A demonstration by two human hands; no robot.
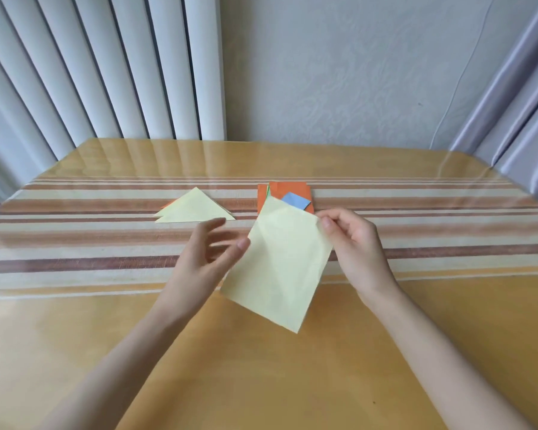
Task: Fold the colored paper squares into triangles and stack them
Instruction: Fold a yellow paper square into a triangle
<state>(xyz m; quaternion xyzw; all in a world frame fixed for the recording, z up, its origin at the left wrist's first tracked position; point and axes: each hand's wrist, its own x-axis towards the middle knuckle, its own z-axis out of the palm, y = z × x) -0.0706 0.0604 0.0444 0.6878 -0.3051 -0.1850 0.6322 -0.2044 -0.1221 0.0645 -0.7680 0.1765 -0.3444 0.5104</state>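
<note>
A pale yellow paper square (280, 268) hangs tilted above the table in front of me. My right hand (354, 243) pinches its upper right corner between thumb and fingers. My left hand (205, 256) is blurred, fingers spread, with the thumb touching the sheet's left edge. Further back on the left lies a stack of folded triangles (194, 207), pale yellow on top with an orange edge showing beneath. Behind the held sheet sits a pile of unfolded squares (289, 192), orange on top, with a blue piece and a green edge showing.
The table (261, 367) has a glossy yellow cloth with brown and cream stripes across the middle. Vertical blinds (106, 72) stand at the back left, a wall behind, and a grey curtain (516, 103) at the right.
</note>
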